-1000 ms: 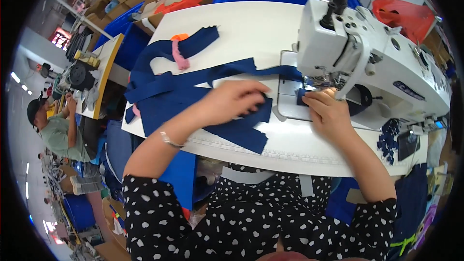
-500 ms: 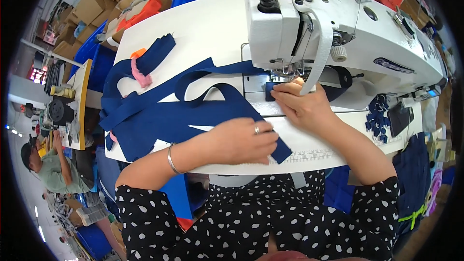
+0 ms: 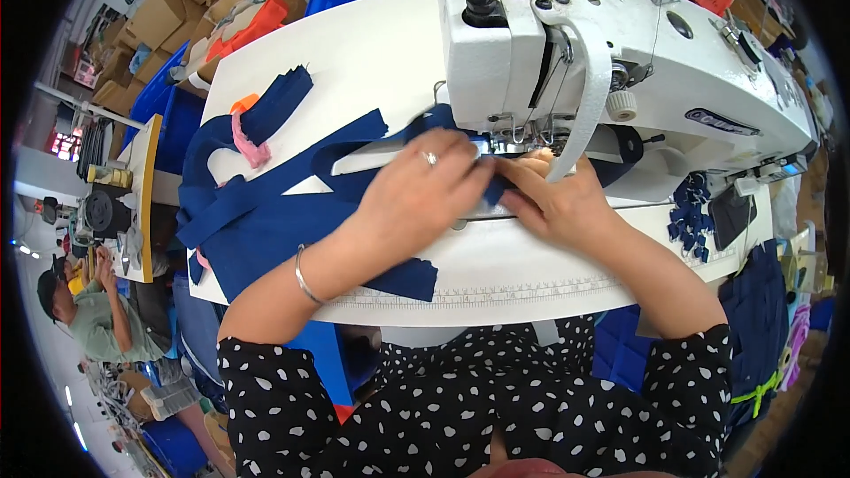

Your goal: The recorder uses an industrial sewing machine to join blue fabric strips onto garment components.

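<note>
— What is she doing at the white industrial sewing machine [image 3: 620,44]?

— She is pressing the navy blue fabric strips [image 3: 292,212] flat on the white table [image 3: 372,62]. Her left hand [image 3: 416,199], a ring on one finger, is lying palm down on the cloth, fingers spread, not gripping.

— And the other?

— Her right hand [image 3: 553,204] is sitting just beside the left, fingertips pinching the fabric edge right under the machine's head. The needle itself is hidden behind her fingers, so I can't tell whether it is touching the cloth.

— Where is the rest of the fabric lying?

— It is trailing off to her left across the table, with a pink strip [image 3: 250,146] resting on it. A small heap of dark blue cut pieces [image 3: 691,217] is sitting by the machine's base on her right.
</note>
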Motion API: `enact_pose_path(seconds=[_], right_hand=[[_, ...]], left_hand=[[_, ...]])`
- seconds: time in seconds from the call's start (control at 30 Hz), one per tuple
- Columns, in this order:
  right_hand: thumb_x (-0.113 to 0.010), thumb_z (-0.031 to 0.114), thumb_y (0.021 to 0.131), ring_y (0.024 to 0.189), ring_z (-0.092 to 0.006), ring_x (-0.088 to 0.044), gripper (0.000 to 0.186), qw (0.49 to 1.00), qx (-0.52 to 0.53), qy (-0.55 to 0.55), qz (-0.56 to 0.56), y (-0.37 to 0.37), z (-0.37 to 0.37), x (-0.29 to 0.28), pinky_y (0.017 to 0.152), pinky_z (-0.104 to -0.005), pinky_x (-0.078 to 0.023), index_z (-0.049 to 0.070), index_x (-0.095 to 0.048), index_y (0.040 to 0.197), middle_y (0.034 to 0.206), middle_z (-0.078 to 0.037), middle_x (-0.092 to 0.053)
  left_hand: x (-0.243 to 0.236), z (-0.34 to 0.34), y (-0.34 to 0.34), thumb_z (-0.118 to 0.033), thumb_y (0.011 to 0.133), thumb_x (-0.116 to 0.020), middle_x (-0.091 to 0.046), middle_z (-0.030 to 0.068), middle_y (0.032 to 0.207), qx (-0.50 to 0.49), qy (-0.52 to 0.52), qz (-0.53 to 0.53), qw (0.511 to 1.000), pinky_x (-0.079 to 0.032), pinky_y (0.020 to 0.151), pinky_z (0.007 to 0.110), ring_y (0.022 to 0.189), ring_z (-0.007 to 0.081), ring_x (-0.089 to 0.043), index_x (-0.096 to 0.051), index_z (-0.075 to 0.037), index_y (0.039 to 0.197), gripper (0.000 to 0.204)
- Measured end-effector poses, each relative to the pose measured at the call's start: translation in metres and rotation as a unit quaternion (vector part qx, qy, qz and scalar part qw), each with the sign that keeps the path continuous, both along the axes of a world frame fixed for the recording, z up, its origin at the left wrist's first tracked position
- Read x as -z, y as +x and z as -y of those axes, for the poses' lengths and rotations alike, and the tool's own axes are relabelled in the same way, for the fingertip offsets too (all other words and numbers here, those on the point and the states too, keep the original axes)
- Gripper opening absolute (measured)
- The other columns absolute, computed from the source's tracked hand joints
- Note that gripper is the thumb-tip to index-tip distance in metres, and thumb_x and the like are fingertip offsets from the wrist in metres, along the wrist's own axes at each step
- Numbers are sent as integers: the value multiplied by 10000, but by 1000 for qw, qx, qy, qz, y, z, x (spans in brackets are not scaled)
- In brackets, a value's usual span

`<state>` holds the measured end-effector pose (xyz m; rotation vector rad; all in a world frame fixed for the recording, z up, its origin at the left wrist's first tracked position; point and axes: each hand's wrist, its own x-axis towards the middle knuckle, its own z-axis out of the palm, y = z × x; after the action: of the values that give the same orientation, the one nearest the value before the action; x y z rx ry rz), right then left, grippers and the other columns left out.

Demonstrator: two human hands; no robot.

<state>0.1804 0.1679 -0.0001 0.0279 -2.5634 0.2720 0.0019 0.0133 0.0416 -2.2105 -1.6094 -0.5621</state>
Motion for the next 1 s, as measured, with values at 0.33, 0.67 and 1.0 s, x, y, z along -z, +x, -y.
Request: enact_pose_path(seconds=[0.33,0.67,1.0], right_hand=[[-710,288,891,759,-179,-642,349,1000,1,26,16,-3,-6,8,941,-373,-395,114,-641,1184,801,24,-661],[-714,245,874,762,-162,-650,273,998,-7,56,-22,-1,-3,5,950,-378,-410,117,-673,1112,840,19,-691],[-706,249,879,732,-152,-651,218,998,-2,54,-35,-4,0,7,922,-371,-426,111,-665,1042,774,20,-669]], left_hand=[[21,-7,-3,-25,714,-743,-673,71,989,-10,-16,144,989,-567,810,324,1011,242,-648,-726,-45,1001,288],[26,-6,0,6,677,-765,-685,69,933,3,26,134,991,-574,751,317,915,246,-675,-699,-45,930,267],[28,-4,4,20,712,-767,-683,96,950,11,-23,226,974,-558,772,361,900,280,-670,-681,-33,964,272]])
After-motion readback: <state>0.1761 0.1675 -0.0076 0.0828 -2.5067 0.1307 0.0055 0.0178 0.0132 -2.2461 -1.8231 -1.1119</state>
